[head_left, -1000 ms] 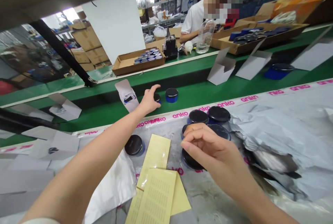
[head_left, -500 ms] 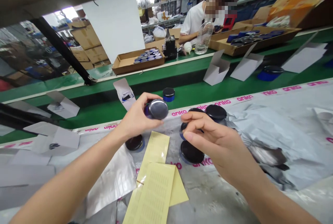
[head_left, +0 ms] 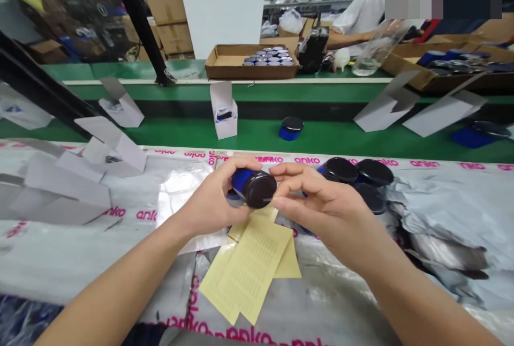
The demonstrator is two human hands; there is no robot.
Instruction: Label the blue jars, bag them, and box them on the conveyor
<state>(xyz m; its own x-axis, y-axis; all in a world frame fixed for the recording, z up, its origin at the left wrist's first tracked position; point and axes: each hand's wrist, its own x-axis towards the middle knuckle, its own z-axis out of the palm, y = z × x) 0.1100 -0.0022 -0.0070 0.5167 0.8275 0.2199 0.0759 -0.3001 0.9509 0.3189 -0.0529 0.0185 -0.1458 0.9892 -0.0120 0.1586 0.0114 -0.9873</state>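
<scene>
**Holding the blue jar (head_left: 254, 189) on its side in your left hand (head_left: 212, 201)**
Left fingers (head_left: 236, 163) close round it; the dark lid (head_left: 263, 189) points right, touching your right fingertips (head_left: 277, 173), grip unclear.

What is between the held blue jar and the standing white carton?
In the head view: the left hand's fingers, the anko-printed sheet's edge, then green belt.

One head-worn camera looks forward and down (close above the right hand (head_left: 325, 209)).
</scene>
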